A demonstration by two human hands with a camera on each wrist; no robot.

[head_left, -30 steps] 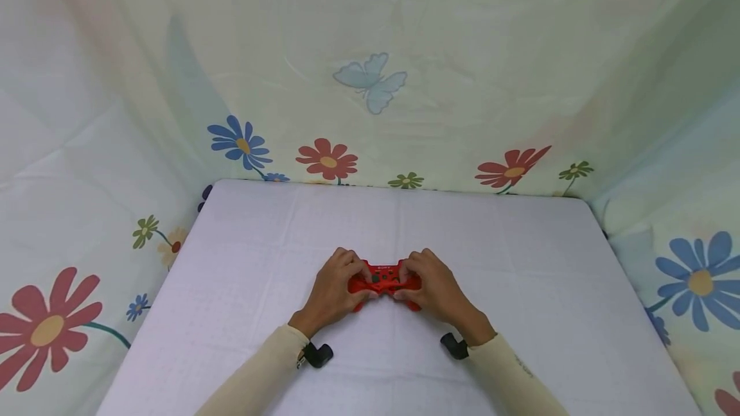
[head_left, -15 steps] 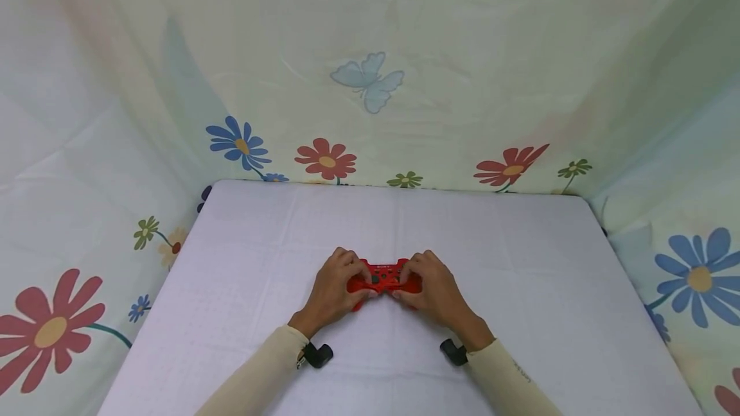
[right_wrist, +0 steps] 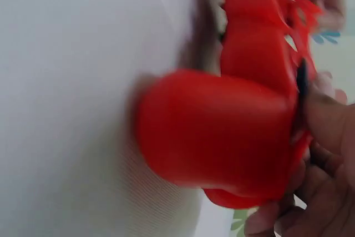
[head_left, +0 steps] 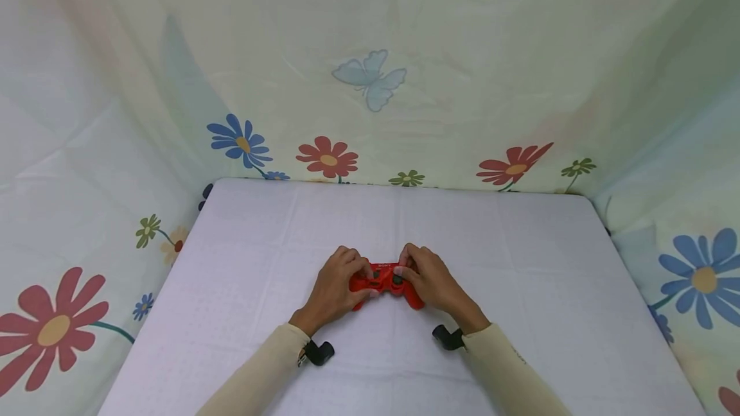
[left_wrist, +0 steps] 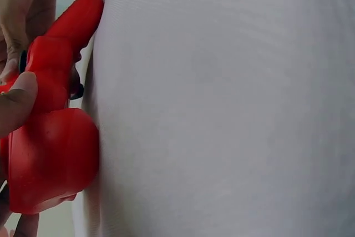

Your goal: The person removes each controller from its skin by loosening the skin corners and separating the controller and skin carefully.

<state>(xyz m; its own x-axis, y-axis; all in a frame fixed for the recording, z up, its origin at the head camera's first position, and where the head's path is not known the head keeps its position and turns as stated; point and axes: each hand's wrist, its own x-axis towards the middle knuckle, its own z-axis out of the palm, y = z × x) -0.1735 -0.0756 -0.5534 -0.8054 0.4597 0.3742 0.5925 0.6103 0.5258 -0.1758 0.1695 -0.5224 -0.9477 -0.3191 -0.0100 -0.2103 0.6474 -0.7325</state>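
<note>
A red game controller (head_left: 383,284) with dark thumbsticks lies at the near middle of the table, held between both hands. My left hand (head_left: 334,289) grips its left side, thumb along the near edge and fingers curled over the face. My right hand (head_left: 435,282) holds the upper right part, thumb at the right stick and fingers bent over the far edge; the right handle shows uncovered. In the right wrist view, a thin red strip with openings (right_wrist: 304,18) stands out from the controller's face. Its rounded handle (left_wrist: 55,154) is close over the cloth in the left wrist view.
White cloth covers the table (head_left: 491,242). Flower-printed curtains (head_left: 462,82) hang behind it and along both sides. A black wrist camera (head_left: 319,353) sits at the left wrist, another black camera (head_left: 448,338) at the right.
My right hand has shifted up toward the controller's far edge, its thumb moving from the near middle to the right stick and baring the right handle. The left hand stays nearly still.
</note>
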